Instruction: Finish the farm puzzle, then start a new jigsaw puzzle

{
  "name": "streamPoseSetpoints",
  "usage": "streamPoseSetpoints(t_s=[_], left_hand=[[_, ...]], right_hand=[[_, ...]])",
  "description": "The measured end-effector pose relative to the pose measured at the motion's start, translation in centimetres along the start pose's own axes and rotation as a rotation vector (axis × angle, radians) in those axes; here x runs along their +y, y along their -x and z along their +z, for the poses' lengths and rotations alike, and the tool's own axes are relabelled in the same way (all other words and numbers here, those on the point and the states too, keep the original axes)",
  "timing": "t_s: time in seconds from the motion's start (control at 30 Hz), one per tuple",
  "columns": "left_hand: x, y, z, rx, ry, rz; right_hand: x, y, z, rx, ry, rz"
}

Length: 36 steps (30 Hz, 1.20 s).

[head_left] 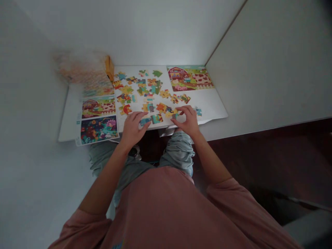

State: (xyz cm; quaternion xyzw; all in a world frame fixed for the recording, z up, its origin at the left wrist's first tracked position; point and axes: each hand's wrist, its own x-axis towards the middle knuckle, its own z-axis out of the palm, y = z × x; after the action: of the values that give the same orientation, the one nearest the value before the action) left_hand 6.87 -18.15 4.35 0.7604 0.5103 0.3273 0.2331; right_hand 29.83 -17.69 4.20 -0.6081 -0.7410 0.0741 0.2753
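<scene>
The left hand point(133, 127) bends over the near edge of the white table point(214, 105). Its thumb and forefinger stand moderately apart, and in the gap between them lies a blue puzzle piece point(145, 121); whether they grip it, I cannot tell. The right hand point(189, 121) faces it from the other side, with the thumb and forefinger curved and a small opening between the tips. There a yellow and grey piece point(175, 116) is seen, partly covered by these fingers, so I cannot tell if it is held or only touched.

Between the two hands, just beside the left fingertips, lies a green and red piece point(157, 119). An orange piece point(161, 107) is a little beyond it. Farther from the fingers, many loose pieces point(142, 90) are scattered. Just beyond the right knuckles, to the outer side, is a light blue piece point(199, 112). Well beyond the right fingers lies a farm picture point(190, 79). To the left of the left fingers is a printed sheet point(98, 129) with colourful pictures.
</scene>
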Motion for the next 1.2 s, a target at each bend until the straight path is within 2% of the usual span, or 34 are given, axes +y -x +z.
streamPoseSetpoints(t_s=[0.1, 0.23, 0.33, 0.43, 0.53, 0.6, 0.67, 0.73, 0.83, 0.9, 1.0, 1.2], left_hand=[[1.2, 0.0, 0.9, -0.138, -0.184, 0.145], [2.8, 0.2, 3.0, -0.216, -0.349, 0.197], [3.0, 0.2, 3.8, -0.226, -0.426, 0.198], [2.6, 0.3, 3.7, -0.248, -0.472, 0.21], [2.2, 0.4, 3.1, -0.267, -0.501, 0.207], [2.0, 0.6, 2.8, -0.281, -0.511, 0.202], [1.7, 0.7, 2.4, -0.296, -0.513, 0.202], [1.4, 0.8, 2.1, -0.305, -0.515, 0.2], [1.0, 1.0, 1.6, -0.306, -0.521, 0.193], [0.8, 1.2, 1.2, -0.309, -0.521, 0.191], [0.5, 1.6, 0.5, -0.286, -0.524, 0.163], [-0.3, 2.6, -0.8, -0.176, -0.549, -0.012]], right_hand=[[5.1, 0.2, -2.0, 0.111, 0.057, 0.148], [10.9, 0.4, -3.7, 0.217, 0.201, 0.358], [13.3, 0.5, -3.7, 0.247, 0.327, 0.452], [14.1, 0.6, -3.4, 0.232, 0.377, 0.492], [13.2, 0.5, -3.1, 0.263, 0.378, 0.484], [11.4, 0.2, -2.8, 0.23, 0.349, 0.438], [8.8, -0.2, -2.2, 0.103, 0.283, 0.326], [5.7, -0.6, -1.3, -0.021, 0.213, 0.139], [1.7, -1.1, 0.3, -0.126, 0.13, -0.071], [0.0, -1.2, 1.4, -0.164, 0.118, -0.145], [-1.1, -0.8, 2.5, -0.174, 0.15, -0.165], [-3.2, 2.2, 3.1, -0.182, 0.189, -0.071]])
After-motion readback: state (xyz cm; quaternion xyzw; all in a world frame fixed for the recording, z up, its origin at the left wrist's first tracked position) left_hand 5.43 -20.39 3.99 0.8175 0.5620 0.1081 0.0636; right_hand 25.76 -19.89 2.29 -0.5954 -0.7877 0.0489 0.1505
